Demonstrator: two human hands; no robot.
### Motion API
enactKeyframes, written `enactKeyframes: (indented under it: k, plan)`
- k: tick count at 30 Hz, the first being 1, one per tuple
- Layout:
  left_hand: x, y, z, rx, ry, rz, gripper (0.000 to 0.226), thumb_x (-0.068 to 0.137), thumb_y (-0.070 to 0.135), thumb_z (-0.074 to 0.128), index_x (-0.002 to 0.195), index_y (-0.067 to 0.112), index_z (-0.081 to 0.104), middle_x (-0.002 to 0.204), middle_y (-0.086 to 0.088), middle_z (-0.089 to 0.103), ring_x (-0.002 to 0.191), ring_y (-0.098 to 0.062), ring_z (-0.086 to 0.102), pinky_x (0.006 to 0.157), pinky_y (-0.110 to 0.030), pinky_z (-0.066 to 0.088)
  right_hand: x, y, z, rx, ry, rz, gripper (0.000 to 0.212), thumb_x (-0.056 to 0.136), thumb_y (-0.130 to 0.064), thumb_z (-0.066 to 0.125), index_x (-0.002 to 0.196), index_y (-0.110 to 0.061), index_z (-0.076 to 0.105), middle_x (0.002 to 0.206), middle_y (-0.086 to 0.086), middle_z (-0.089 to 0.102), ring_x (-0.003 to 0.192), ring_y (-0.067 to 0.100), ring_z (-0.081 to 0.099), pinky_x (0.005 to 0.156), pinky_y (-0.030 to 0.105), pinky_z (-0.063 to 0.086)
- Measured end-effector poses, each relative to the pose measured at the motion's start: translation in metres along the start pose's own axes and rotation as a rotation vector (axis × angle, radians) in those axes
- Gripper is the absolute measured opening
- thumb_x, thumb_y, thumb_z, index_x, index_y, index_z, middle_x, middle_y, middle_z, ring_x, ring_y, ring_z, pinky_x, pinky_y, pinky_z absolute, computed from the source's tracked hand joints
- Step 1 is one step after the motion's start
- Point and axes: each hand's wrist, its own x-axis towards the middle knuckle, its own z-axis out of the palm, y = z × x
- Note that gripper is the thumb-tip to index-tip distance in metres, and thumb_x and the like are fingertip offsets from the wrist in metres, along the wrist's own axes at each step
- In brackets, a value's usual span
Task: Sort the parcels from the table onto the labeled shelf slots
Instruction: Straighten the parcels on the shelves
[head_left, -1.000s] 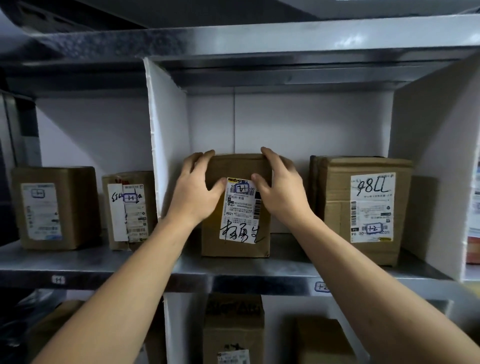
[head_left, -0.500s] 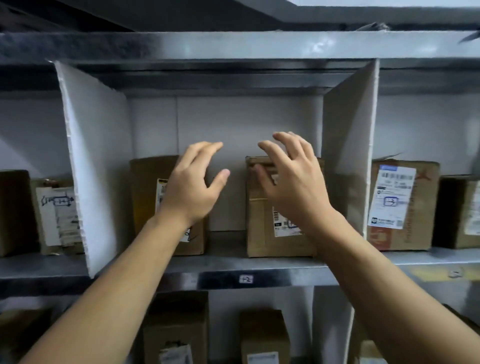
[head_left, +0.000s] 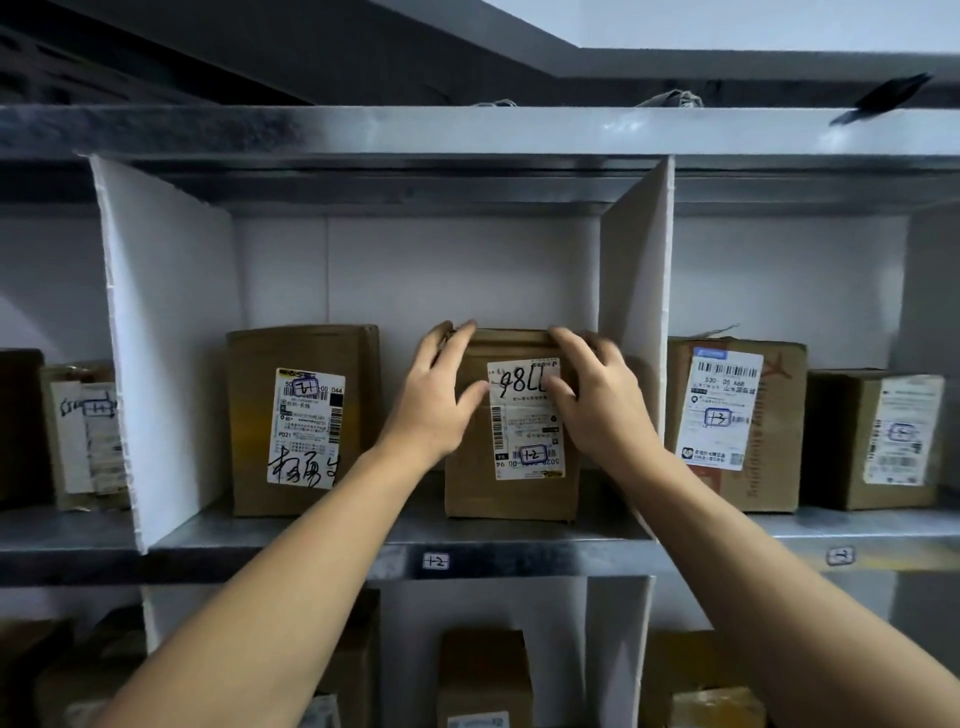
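1. A second ago both hands hold the left box (head_left: 296, 415). Half a second ago they hang spread in the air. Now both are on the right box (head_left: 511, 493).
2. Left hand (head_left: 436, 400): fingers curl over the top left edge, thumb on the front. Right hand (head_left: 597, 410): fingers curl over the top right edge, thumb on the label.
3. Both boxes stand upright and apart in the slot with the tag (head_left: 435, 561) reading 1-2. The right box's label is also marked 1-2.
4. Judgement: the left box is placed and let go, and its neighbour is now being straightened. I cannot tell whether I push or pull.
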Motion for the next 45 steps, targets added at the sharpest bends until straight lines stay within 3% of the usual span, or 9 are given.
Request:
enactKeyframes:
  k: [18,22,27,30,37,45]
  plan:
    - [0.008,0.005,0.016,0.030,-0.012,-0.015,0.066,0.093,0.025,0.063,0.150,0.026,0.029,0.154,-0.004,0.022,0.138,-0.025,0.033,0.109,-0.034,0.037,0.008,0.022,0.008,0.135,0.003,0.015,0.055,0.096,-0.014,0.063,0.147,-0.026,0.047,0.150,0.014,0.042,0.129,0.031,0.051,0.107,0.031,0.042]
    - [0.009,0.008,0.010,0.069,-0.051,-0.027,0.067,0.094,0.028,0.062,0.151,0.030,0.027,0.157,-0.003,0.020,0.140,-0.026,0.029,0.111,-0.037,0.034,0.008,0.021,0.006,0.135,-0.010,0.019,0.055,0.097,-0.019,0.063,0.148,-0.028,0.044,0.152,0.013,0.039,0.132,0.032,0.049,0.108,0.035,0.043]
    - [-0.002,0.011,0.000,0.085,-0.034,-0.034,0.068,0.094,0.037,0.060,0.152,0.034,0.025,0.160,-0.001,0.019,0.145,-0.022,0.021,0.111,-0.032,0.024,-0.007,0.012,-0.004,0.004,-0.016,-0.008,0.059,0.097,-0.034,0.062,0.151,-0.032,0.037,0.164,0.012,0.018,0.145,0.038,0.030,0.110,0.052,0.040]
    - [-0.016,0.012,-0.009,0.110,0.036,-0.024,0.064,0.094,0.036,0.059,0.150,0.031,0.029,0.156,0.003,0.027,0.142,-0.017,0.027,0.106,-0.027,0.023,-0.021,0.008,-0.008,-0.114,-0.015,-0.115,0.058,0.097,-0.039,0.060,0.150,-0.028,0.040,0.160,0.016,0.027,0.141,0.040,0.033,0.103,0.054,0.044]
    - [-0.047,0.022,-0.029,0.178,0.077,0.057,0.057,0.095,0.033,0.058,0.147,0.025,0.037,0.148,0.003,0.038,0.136,-0.018,0.035,0.107,-0.032,0.032,-0.055,0.011,-0.033,-0.305,-0.013,-0.320,0.052,0.094,-0.036,0.063,0.142,-0.016,0.052,0.146,0.021,0.048,0.136,0.041,0.044,0.102,0.055,0.047]
    - [-0.079,0.068,-0.020,-0.001,0.048,0.123,0.055,0.094,0.028,0.060,0.145,0.022,0.040,0.145,0.002,0.041,0.134,-0.016,0.037,0.107,-0.029,0.031,-0.100,0.025,-0.096,-0.446,-0.073,-0.156,0.050,0.096,-0.038,0.059,0.142,-0.019,0.049,0.146,0.019,0.048,0.135,0.040,0.046,0.101,0.054,0.049]
